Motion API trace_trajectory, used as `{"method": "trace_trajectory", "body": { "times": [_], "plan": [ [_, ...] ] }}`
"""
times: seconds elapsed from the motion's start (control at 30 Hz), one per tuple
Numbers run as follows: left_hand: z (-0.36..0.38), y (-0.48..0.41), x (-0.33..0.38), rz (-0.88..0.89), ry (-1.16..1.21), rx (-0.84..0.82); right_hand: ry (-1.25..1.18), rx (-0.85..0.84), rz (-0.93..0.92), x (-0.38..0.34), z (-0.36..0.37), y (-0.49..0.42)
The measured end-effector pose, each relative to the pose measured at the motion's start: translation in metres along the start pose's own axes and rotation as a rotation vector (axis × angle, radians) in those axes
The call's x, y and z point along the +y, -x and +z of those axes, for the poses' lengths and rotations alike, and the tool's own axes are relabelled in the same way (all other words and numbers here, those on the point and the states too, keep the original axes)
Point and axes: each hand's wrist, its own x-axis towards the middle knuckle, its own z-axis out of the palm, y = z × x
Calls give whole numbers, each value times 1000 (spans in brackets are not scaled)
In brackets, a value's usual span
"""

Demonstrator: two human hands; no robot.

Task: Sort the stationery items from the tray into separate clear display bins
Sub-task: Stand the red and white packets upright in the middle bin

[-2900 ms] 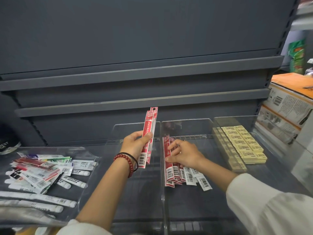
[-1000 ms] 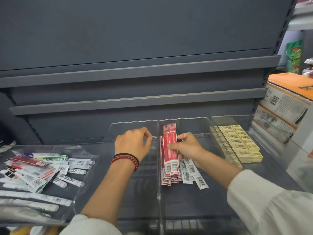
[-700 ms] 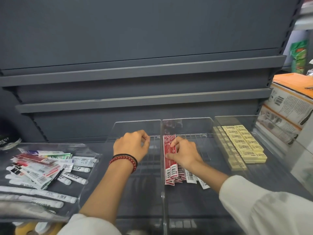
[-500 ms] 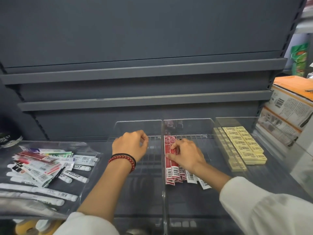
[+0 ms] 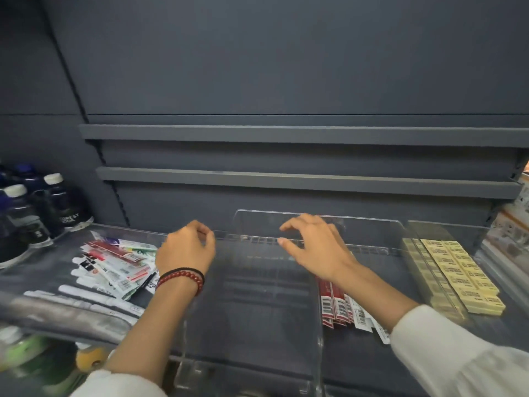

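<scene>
Left of the middle bin [image 5: 252, 310], I am seeing the tray [image 5: 57, 313] holding mixed pen packets [image 5: 114, 267]. My left hand [image 5: 186, 249] is hovering at the bin's left wall, fingers loosely curled, holding nothing. My right hand [image 5: 317, 250] is hanging over its right wall, fingers spread, gripping nothing. Just right of the bin, red packets [image 5: 335, 305] are lying flat; farther right, yellow erasers [image 5: 458, 276] are sitting in rows.

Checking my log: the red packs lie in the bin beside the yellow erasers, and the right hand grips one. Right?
No. Head view: the right hand holds nothing, fingers spread; the red packs do lie in the bin beside the yellow erasers.
</scene>
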Motion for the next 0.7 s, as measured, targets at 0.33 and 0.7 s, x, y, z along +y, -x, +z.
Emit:
{"method": "trace_trajectory", "body": {
  "times": [0.33,0.7],
  "plan": [
    [-15,-29,-101,-234,40,97,20,-180,-245,-116,53,-70],
    [7,-75,-154,-522,-96,-32,28,-183,-355,-151,118,-127]
  ]
}}
